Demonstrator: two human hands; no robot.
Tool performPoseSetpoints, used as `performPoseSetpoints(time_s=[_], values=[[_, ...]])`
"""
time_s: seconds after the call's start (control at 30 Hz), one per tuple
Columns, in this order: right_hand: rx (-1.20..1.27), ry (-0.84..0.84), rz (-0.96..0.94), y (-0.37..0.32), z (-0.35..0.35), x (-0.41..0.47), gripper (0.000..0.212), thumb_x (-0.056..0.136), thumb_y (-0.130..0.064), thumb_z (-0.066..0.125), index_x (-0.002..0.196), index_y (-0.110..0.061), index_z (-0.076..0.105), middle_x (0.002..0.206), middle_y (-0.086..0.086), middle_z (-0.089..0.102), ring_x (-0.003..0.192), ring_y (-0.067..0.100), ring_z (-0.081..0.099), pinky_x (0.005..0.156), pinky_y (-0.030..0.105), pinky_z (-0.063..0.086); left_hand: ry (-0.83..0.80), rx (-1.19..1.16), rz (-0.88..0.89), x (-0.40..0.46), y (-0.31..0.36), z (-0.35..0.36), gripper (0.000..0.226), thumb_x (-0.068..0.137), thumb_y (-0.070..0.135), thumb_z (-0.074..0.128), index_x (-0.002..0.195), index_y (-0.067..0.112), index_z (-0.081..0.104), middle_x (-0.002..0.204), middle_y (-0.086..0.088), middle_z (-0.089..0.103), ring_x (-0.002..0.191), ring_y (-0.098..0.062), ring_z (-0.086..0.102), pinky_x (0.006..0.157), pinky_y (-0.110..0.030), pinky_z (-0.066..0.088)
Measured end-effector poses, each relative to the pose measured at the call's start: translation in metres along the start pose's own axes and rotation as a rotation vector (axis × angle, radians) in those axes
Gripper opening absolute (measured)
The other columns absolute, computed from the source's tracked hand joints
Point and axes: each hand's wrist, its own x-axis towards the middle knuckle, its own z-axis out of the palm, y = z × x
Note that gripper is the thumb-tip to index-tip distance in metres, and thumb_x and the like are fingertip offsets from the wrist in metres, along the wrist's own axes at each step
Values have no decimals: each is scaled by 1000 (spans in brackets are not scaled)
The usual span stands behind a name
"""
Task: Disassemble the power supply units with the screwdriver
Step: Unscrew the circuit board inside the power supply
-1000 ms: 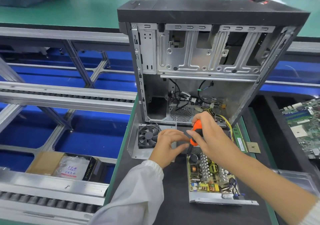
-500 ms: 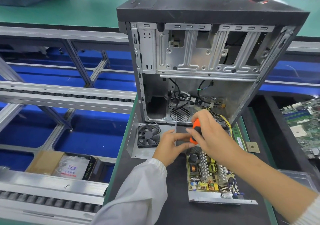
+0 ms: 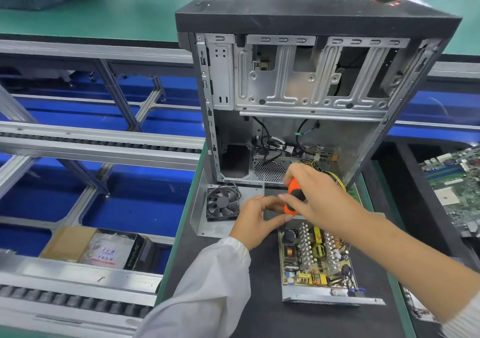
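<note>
- I'm at an electronics teardown line in a factory workshop.
- Roller conveyor rails (image 3: 98, 145) run beside my green-edged bench (image 3: 179, 233).
- A gutted computer case (image 3: 306, 83) stands before me, with a bare motherboard (image 3: 457, 189) lying to its right.

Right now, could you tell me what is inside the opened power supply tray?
The power supply tray holds a circuit board carrying coils, capacitors and heatsinks. Its far end is covered by the right hand gripping the screwdriver.
</note>
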Motion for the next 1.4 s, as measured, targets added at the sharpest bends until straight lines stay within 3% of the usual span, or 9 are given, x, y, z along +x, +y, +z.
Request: performPoseSetpoints(time_s=[0.17,0.3,0.4,0.6,0.8,0.97,1.07,1.23,1.4], values=[[-566,-75,66,-3,-6,17,55,88,-70,27,99,-17,39,67,-2,43,71,25,59,47,30,33,-30,-60,25,3,2,1,25,80,18,78,95,35,68,87,12,72,85,-8,67,87,-23,52],[-819,-89,14,-7,-9,26,47,97,-58,32,101,-15,50,80,1,60,80,24,66,50,28,30,-47,-73,9,5,-1,1,21,79,20,80,96,22,68,89,8,72,86,-6,67,87,-18,50],[-749,-227,-23,-9,-15,30,32,100,-46,39,110,-16,45,95,4,61,87,27,64,56,32,35,-97,-56,33,8,1,-3,29,78,19,80,103,19,65,92,4,71,90,-9,66,92,-27,51],[-597,-491,-52,-16,-28,29,21,100,-38,43,112,-21,45,98,-1,40,97,24,56,65,34,36,-154,-104,35,11,6,-13,29,86,18,72,113,26,67,99,27,69,101,4,63,95,-13,41],[-573,-572,-128,-18,-28,30,17,93,-12,55,108,-21,52,106,-1,39,81,18,47,62,31,35,-172,-85,43,13,4,-7,12,84,19,73,93,28,72,94,31,67,101,0,61,113,-57,26],[-536,-474,60,-22,-37,29,49,89,-62,45,103,-16,52,81,-2,40,79,24,50,60,32,39,-152,-60,35,13,4,-4,13,84,17,74,97,16,74,95,17,72,101,-1,63,118,-52,16],[-769,-406,63,-28,-31,30,46,97,-53,38,104,-11,57,92,4,57,87,28,61,61,33,38,-156,-65,30,12,8,-5,19,83,15,75,102,13,72,99,8,72,98,-7,65,117,-55,19],[-606,-574,5,-26,-37,31,24,100,-35,45,114,-16,43,100,7,50,87,26,55,61,34,37,-232,-88,17,12,16,-11,19,85,14,73,93,30,67,91,22,71,99,1,65,120,-51,-3],[-504,-669,-123,-27,-39,30,30,89,-11,56,115,-23,48,97,-3,32,68,15,44,58,36,42,-240,-188,-58,11,17,-9,13,82,10,76,95,7,74,94,4,74,96,-11,67,98,-33,46]])
